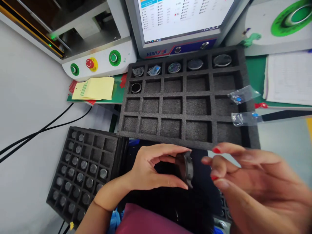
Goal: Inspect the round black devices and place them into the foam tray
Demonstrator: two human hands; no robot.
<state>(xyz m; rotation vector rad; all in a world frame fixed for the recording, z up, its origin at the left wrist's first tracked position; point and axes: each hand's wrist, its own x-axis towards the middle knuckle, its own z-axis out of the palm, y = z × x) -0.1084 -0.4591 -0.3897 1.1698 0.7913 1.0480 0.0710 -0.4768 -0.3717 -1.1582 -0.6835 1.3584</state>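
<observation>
Head view: left hand [148,169] grips a small round black disc part [185,169] by its edge, thumb under, fingers over the top, part held upright, edge-on to the camera. Part sits low centre of frame, just in front of the near edge of the big foam tray [185,130], above the person's lap. Right hand [243,175] is just right of the part, fingers loosely curled and spread, red nails; fingertips near the part but contact can't be told, hand is blurred. It holds nothing that shows.

Big foam tray: dark, gridded compartments, mostly bare. Back row has round lenses [195,64] in five cells; one more ring-shaped piece [136,87] in the 2nd row, leftmost cell. Two clear plastic bags [243,118] w/ blue bits lie on the tray's right edge.

Lower left: smaller foam tray [83,169] w/ many small cells, most filled w/ round discs, resting beside the big one.

Behind: monitor [180,19] showing a list, control panel [97,61] w/ a red stop button between two green ones, yellow sheets [95,88] on the worktop [255,74], papers [290,78] far right. Black cables [36,133] run across the pale surface at left.
</observation>
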